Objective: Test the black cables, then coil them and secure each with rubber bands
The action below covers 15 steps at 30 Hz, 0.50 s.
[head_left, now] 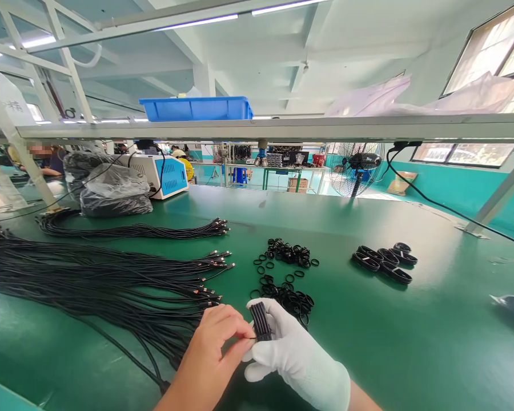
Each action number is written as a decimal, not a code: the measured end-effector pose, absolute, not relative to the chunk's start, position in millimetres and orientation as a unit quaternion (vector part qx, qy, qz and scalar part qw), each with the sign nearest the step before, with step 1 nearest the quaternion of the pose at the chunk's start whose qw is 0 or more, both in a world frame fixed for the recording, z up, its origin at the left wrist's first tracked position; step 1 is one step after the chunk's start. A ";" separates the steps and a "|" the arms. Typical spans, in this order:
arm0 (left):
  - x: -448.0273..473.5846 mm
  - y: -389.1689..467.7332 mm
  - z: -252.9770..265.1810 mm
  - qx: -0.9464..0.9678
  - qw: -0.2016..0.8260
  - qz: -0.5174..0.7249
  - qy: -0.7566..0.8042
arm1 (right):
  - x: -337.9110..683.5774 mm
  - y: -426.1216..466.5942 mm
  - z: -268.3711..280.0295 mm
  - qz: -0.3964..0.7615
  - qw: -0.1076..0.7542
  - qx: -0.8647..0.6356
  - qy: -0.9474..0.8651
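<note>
A small coiled black cable (260, 319) is held upright in the fingers of my right hand (291, 348), which wears a white glove. From the left, the thumb and forefinger of my bare left hand (220, 345) pinch a thin dark strip (252, 338) at the lower edge of the coil. What kind of strip it is cannot be made out. Just beyond my hands lies a pile of small black rings (289, 299), with a second pile of rings (289, 252) farther back. To the left, many straight black cables (124, 268) have their plug ends towards the middle.
Several coiled cables (385, 262) lie at the right. Behind the cables are a plastic-wrapped black bundle (115, 191) and a blue-and-white machine (169, 174). A shelf (282, 130) with a blue bin (197, 108) spans overhead. A fan (355, 168) stands beyond the green table (445, 319).
</note>
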<state>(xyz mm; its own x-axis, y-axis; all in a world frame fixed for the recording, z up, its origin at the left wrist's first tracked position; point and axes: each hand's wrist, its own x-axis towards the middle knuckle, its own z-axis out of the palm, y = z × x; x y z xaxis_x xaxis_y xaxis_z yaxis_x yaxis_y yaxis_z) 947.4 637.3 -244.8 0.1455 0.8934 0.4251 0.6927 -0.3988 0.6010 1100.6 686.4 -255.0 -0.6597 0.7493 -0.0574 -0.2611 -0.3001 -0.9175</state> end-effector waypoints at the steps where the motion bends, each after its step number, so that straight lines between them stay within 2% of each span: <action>1: 947.1 637.0 -245.2 0.748 0.120 0.377 0.532 | 1101.0 686.8 -255.2 0.765 0.330 -0.249 -0.494; 6: 942.6 638.7 -237.2 0.693 0.128 0.423 0.569 | 1107.6 690.0 -257.5 0.806 0.324 -0.198 -0.453; 11: 933.6 660.9 -236.6 0.595 0.162 0.494 0.613 | 1115.4 692.2 -262.7 0.886 0.243 -0.047 -0.393; 13: 928.5 671.5 -246.3 0.584 0.150 0.500 0.622 | 1116.4 693.2 -261.3 0.886 0.245 -0.044 -0.391; 15: 923.6 678.9 -258.3 0.580 0.141 0.499 0.628 | 1117.4 698.9 -256.1 0.842 0.291 -0.114 -0.439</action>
